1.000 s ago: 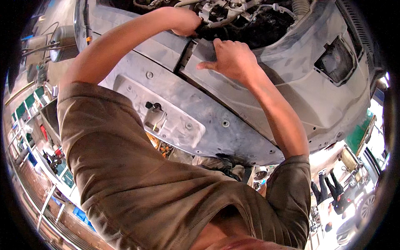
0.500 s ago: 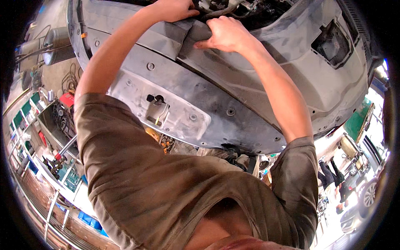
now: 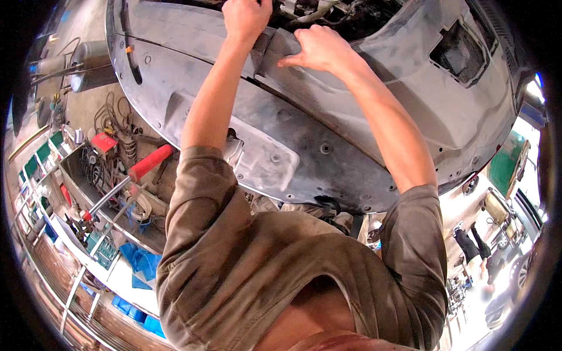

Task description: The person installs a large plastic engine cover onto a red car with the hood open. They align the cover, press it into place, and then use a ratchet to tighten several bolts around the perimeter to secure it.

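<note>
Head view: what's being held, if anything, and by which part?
The right hand appears to hold the gray car panel by its upper edge. The left hand is curled at the picture's top; whether it holds anything cannot be told.

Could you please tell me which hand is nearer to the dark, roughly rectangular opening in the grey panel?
Right. The right hand rests on the grey panel, left of the dark opening; the left hand is farther left, at the picture's top edge.
</note>
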Action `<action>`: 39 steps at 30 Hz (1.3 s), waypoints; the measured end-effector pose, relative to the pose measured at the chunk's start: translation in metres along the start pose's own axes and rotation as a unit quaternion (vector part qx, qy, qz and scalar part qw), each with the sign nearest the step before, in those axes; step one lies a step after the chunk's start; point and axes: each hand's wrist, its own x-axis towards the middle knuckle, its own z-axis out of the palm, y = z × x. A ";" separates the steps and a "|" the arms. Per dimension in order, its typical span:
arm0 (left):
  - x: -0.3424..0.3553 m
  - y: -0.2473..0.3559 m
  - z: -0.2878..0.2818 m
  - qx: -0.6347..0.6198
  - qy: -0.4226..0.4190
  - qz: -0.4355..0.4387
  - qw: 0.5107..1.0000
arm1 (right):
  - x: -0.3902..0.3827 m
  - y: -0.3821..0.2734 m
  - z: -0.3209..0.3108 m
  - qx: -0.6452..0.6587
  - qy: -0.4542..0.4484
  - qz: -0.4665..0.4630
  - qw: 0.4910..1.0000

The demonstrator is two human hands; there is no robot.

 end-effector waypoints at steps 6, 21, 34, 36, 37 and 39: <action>0.001 -0.012 0.010 -0.010 0.031 -0.022 0.999 | -0.004 0.000 0.004 0.005 0.025 -0.004 1.000; -0.014 -0.010 -0.008 -0.092 0.057 -0.045 0.993 | -0.016 -0.002 0.005 0.002 -0.040 -0.008 0.999; -0.023 -0.026 0.003 -0.101 0.072 -0.138 0.983 | -0.003 -0.003 0.005 0.018 -0.001 0.002 1.000; -0.019 -0.028 0.006 -0.144 0.114 -0.161 0.970 | -0.002 -0.001 0.006 0.023 -0.036 -0.006 0.999; -0.017 -0.027 0.008 -0.246 0.152 -0.189 0.938 | -0.001 0.001 0.007 0.023 -0.035 -0.008 0.999; -0.018 -0.024 0.007 -0.313 0.146 -0.211 0.914 | -0.001 0.003 0.008 0.025 -0.053 -0.012 0.998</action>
